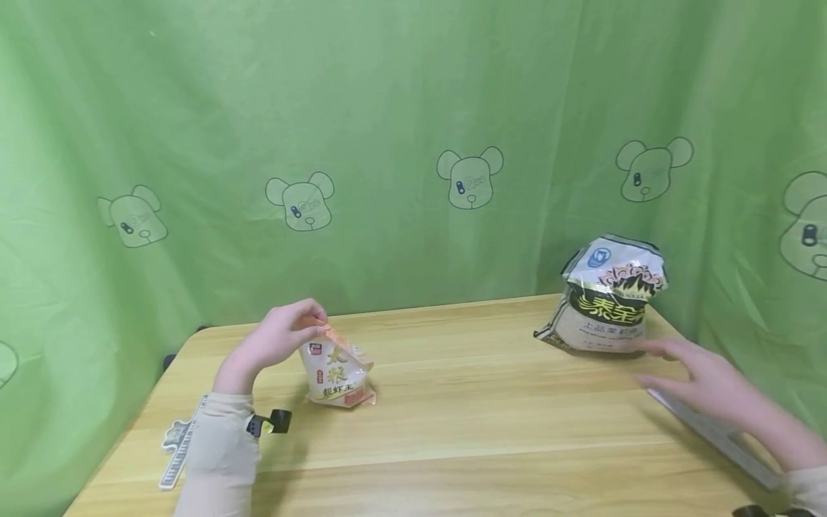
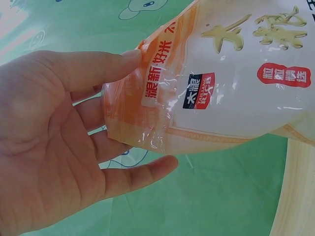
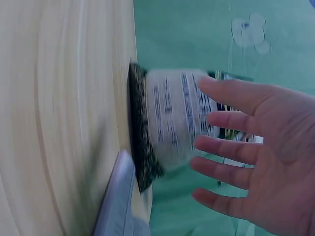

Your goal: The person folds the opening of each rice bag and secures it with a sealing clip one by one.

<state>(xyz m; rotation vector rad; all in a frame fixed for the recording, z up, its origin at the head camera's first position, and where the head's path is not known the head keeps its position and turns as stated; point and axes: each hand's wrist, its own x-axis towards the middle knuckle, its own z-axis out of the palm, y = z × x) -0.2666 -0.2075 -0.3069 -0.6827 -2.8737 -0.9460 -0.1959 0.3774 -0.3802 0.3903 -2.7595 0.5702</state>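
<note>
My left hand (image 1: 282, 334) pinches the orange top edge of a small rice bag (image 1: 336, 377) between thumb and fingers. This bag, white and orange with gold lettering, stands at the left of the table, its bottom at the tabletop. In the left wrist view the thumb lies over the bag's crimped orange end, and the little finger extends free. My right hand (image 1: 711, 380) is held with fingers spread and nothing in it, over the table's right side. Just beyond its fingertips stands a larger rice bag (image 1: 601, 323) with a black band and yellow lettering.
A white ruler-like strip (image 1: 177, 452) with a wavy edge lies at the table's left edge. Below my right hand, a long grey object (image 1: 743, 452) lies along the right edge. The wooden table (image 1: 439, 431) is enclosed by a green curtain (image 1: 388, 86) printed with bear heads.
</note>
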